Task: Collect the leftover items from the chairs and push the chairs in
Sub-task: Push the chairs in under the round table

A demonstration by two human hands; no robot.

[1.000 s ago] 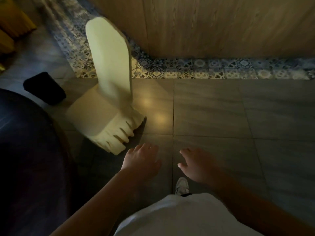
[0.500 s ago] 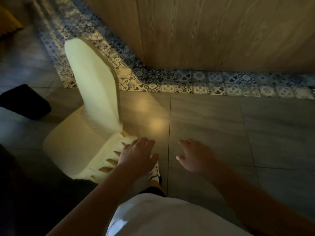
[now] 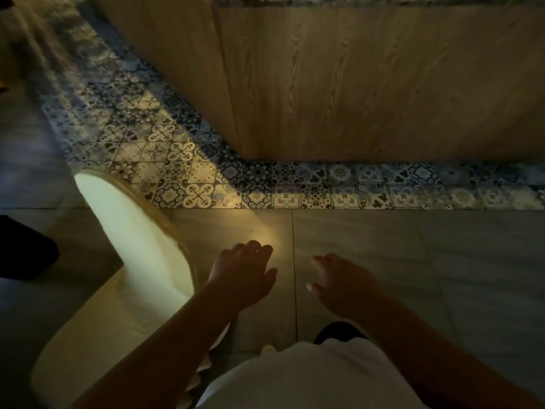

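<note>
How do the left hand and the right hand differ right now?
The left hand hangs beside the cream covered chair; the right hand hangs further from it, over bare grey floor tiles. A light patch catches the left hand's fingertips; the right hand lies in dimmer light. Both are open, palm down, empty.

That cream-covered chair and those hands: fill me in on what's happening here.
A person stands beside a cream-covered chair on a grey tiled floor, next to a wood-panelled wall edged with patterned tiles. Both hands are out in front, open and holding nothing: the left hand is close to the chair's backrest, the right hand over bare floor. No leftover item shows on the visible part of the seat. Neither hand grips the chair.
</note>
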